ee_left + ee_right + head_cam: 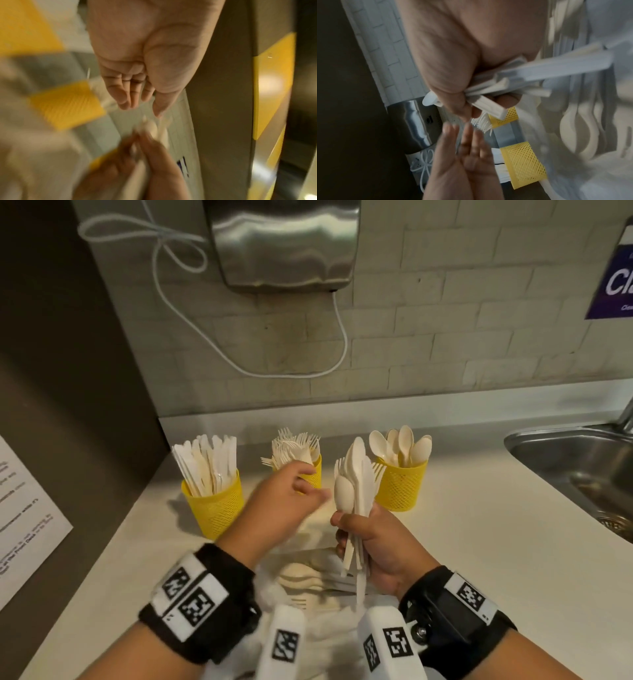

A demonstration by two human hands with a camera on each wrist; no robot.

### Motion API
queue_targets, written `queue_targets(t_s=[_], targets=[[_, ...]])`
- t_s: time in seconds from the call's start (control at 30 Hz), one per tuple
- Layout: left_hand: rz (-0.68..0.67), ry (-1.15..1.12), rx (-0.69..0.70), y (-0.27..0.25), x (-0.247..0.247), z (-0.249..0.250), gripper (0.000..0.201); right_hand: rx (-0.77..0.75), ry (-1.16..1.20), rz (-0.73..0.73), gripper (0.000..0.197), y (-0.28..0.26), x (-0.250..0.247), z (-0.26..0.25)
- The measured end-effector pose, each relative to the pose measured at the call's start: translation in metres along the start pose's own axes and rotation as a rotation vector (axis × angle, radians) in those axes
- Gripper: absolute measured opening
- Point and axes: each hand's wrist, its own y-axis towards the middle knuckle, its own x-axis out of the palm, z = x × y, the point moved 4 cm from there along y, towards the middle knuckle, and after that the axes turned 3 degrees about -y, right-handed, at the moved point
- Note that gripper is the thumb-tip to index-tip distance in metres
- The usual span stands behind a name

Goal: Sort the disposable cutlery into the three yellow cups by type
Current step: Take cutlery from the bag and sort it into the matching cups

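Three yellow mesh cups stand in a row at the back of the counter: the left cup (214, 505) holds knives, the middle cup (313, 474) forks, the right cup (400, 484) spoons. My right hand (371, 537) grips an upright mixed bundle of cutlery (356, 477) by the handles, with spoons, forks and knives fanning out above the fist. My left hand (291, 498) hovers just left of the bundle, in front of the fork cup, fingers straight and relaxed, holding nothing. In the left wrist view the left hand (137, 97) is empty. A loose pile of cutlery (308, 580) lies below the hands.
A steel sink (579, 470) is set into the counter at the right. A metal dispenser (284, 241) with a white cable hangs on the brick wall above. A dark panel with a paper notice (24, 515) bounds the left side.
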Motion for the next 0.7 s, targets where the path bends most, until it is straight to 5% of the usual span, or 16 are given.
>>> queue_targets(t_s=[0.1, 0.23, 0.4, 0.6, 0.7], targets=[[-0.074, -0.109, -0.031, 0.004, 0.035, -0.001, 0.045, -0.023, -0.029, -0.081, 0.038, -0.004, 0.003, -0.004], [-0.136, -0.199, -0.046, 0.006, 0.043, -0.003, 0.036, 0.078, 0.074, -0.133, 0.045, -0.008, -0.011, -0.001], [-0.041, -0.284, -0.022, 0.014, 0.031, 0.003, 0.04, 0.171, 0.158, -0.111, 0.032, -0.011, -0.023, 0.0], [-0.017, -0.392, -0.002, 0.021, 0.038, 0.017, 0.04, 0.159, -0.131, -0.133, 0.053, -0.01, -0.025, 0.003], [-0.008, -0.355, 0.036, 0.021, 0.042, 0.016, 0.031, 0.103, -0.261, -0.086, 0.047, -0.009, -0.027, -0.001]])
